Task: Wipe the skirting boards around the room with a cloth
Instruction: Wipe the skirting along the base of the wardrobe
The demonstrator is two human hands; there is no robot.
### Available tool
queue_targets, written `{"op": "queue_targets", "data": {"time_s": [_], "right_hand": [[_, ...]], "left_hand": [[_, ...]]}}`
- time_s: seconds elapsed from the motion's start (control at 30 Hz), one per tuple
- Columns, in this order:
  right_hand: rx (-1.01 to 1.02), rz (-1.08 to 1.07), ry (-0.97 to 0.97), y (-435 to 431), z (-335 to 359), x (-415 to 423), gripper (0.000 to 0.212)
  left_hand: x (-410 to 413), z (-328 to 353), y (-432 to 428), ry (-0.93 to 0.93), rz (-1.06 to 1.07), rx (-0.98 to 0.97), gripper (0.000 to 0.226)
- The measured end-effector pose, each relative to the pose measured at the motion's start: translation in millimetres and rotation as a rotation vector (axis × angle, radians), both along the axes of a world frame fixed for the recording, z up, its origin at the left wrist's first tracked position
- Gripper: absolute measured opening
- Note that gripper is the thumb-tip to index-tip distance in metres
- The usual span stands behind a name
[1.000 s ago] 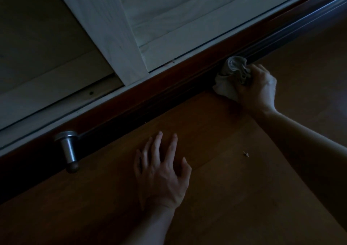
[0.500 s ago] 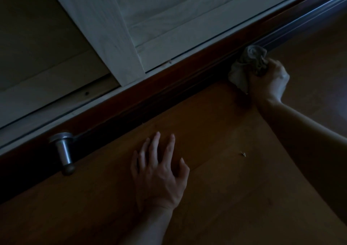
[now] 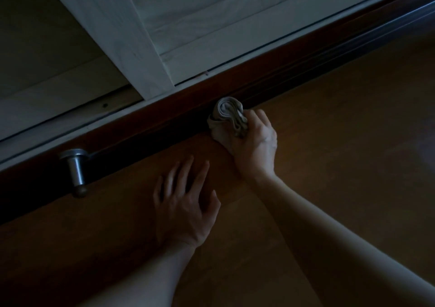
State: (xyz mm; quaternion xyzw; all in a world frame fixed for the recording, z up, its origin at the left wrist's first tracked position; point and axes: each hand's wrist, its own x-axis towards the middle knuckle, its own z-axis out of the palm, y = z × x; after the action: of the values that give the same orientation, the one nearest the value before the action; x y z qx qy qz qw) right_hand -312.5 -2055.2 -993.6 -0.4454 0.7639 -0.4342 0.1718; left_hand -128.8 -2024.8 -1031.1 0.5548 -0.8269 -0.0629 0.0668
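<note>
No words, labels, brand marks, numbers or signs can be read in this dim view; the cloth (image 3: 227, 118), skirting board (image 3: 146, 132) and door stop (image 3: 75, 170) show none.

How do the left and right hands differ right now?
The left hand lies flat, fingers spread, on the floor; the right hand curls round a bunched cloth. The left hand sits back from the skirting board; the right hand holds the cloth against it. Both are bare.

Fingertips of the right hand (image 3: 255, 146) behind the cloth (image 3: 227, 118) — both forearms (image 3: 146, 271) off the frame's edge.
</note>
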Motion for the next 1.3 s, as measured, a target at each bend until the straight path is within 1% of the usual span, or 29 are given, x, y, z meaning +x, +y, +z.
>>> {"op": "queue_targets", "data": {"time_s": [0.03, 0.13, 0.2, 0.27, 0.33, 0.47, 0.6, 0.8, 0.97, 1.03, 1.13, 1.17, 1.23, 1.3], "right_hand": [[0.022, 0.022, -0.004, -0.7, 0.0, -2.8, 0.064], [0.056, 0.055, -0.002, -1.8, -1.4, -29.2, 0.049], [0.068, 0.042, 0.002, -2.7, 0.3, -55.8, 0.043], [0.073, 0.019, 0.0, -4.1, 4.1, -81.0, 0.029], [0.083, -0.01, 0.051, -4.7, 3.5, -111.8, 0.022], [0.109, 0.051, 0.154, -6.8, 6.5, -155.4, 0.029], [0.173, 0.046, 0.201, -9.2, 15.1, -182.0, 0.032], [0.253, 0.028, 0.209, -10.0, 24.4, -183.0, 0.037], [0.281, 0.112, 0.236, -13.8, 25.2, -186.3, 0.037], [0.269, 0.083, 0.24, -12.3, 21.6, -196.6, 0.032], [0.213, -0.015, 0.208, -6.7, 17.3, -205.0, 0.026], [0.201, -0.003, 0.201, -6.1, 16.3, -202.8, 0.025], [0.185, 0.092, 0.206, -7.4, 14.6, -196.4, 0.025], [0.176, 0.178, 0.195, -7.8, 14.5, -197.4, 0.029]], "left_hand": [[0.3, 0.7, -0.4, -0.013, 0.004, 0.011, 0.062], [-0.5, 3.6, -1.6, -0.079, 0.008, 0.073, 0.063], [-2.5, 6.2, -1.4, -0.101, 0.018, 0.12, 0.065], [-1.8, 10.1, -1.1, -0.107, 0.03, 0.159, 0.065], [-1.9, 9.4, -0.9, -0.094, 0.025, 0.176, 0.065], [-0.7, 8.5, -0.8, -0.097, 0.019, 0.178, 0.063], [-0.7, 9.8, -2.1, -0.122, 0.024, 0.203, 0.064], [-0.6, 13.1, -2.9, -0.131, 0.016, 0.209, 0.067], [-1.1, 14.3, -3.4, -0.132, 0.003, 0.202, 0.065], [-2.7, 16.3, -3.3, -0.136, 0.005, 0.206, 0.063], [-8.3, 24.0, -1.9, -0.126, 0.015, 0.218, 0.063], [-11.0, 27.0, -0.3, -0.12, 0.023, 0.226, 0.064], [-15.9, 30.9, 1.2, -0.136, 0.043, 0.245, 0.065], [-20.8, 35.0, -1.0, -0.204, 0.059, 0.292, 0.063]]}}
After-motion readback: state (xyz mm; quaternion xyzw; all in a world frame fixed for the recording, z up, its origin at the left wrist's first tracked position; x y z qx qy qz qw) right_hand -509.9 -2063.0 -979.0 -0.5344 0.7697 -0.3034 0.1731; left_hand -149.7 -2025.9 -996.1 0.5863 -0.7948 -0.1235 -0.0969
